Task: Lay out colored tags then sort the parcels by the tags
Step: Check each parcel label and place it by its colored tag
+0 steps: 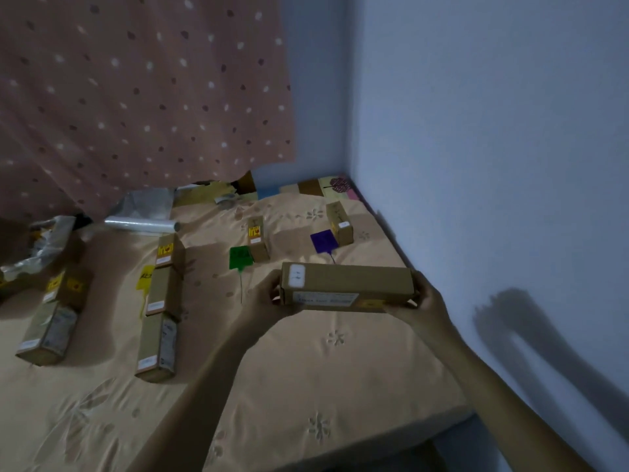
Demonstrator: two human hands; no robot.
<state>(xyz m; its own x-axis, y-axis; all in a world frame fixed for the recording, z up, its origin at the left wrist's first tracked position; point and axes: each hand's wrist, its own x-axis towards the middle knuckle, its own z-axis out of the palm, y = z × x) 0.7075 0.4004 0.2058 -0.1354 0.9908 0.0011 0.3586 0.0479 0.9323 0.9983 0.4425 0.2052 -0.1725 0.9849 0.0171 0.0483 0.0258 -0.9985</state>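
I hold a long brown cardboard parcel (347,284) sideways above the bed, my left hand (272,294) gripping its left end and my right hand (422,298) its right end. A white sticker sits on its top left. Beyond it lie a green tag (241,257) beside a small parcel (257,238) and a purple tag (323,241) beside another parcel (339,223). At left, a yellow tag (144,279) lies next to a column of three parcels (162,291). Two more parcels (51,321) lie at far left.
The bed (306,369) has a tan flowered sheet; its front edge drops off at lower right. A blue wall (476,165) borders the right side. A roll of clear film (143,224) and crumpled plastic wrap (37,247) lie at the back left under a dotted pink curtain (136,97).
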